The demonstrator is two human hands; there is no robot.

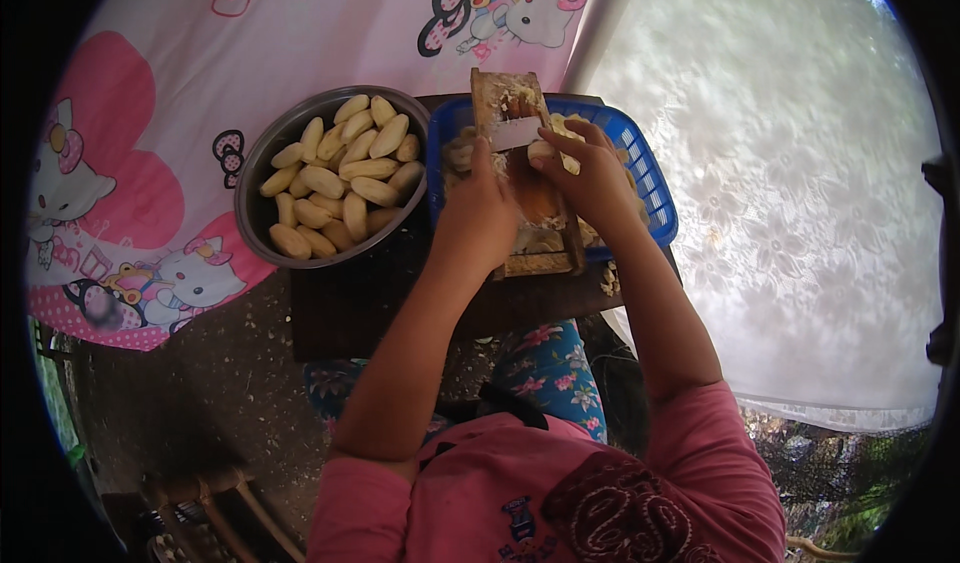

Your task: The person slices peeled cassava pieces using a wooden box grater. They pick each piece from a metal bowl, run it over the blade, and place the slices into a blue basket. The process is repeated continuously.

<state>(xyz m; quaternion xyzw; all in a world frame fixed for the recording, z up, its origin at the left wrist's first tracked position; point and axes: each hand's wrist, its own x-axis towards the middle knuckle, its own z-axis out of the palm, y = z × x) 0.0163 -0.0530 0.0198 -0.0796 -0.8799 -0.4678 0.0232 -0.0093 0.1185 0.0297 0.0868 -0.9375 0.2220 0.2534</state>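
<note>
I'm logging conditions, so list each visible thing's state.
Round grey metal bowl: upright, filled.
Pale elongated fruits: whole, apparently peeled.
Blue plastic basket: holding pale pieces.
Long wooden board: residue-smeared, lying across basket.
Flat whitish plate: set across board.
Bare left hand: on board's left side.
Bare right hand: fingers bent, grip unclear.
Pink printed curtain: hanging.
White floral curtain: backlit.

a narrow wooden slicer (537, 201), its brown bed smeared with pale scraps, lies lengthwise across an openwork blue basket (657, 176), far end angled left, both ends reaching past the rim. a flat, light grey metal plate (515, 134) crosses its upper half.
</note>
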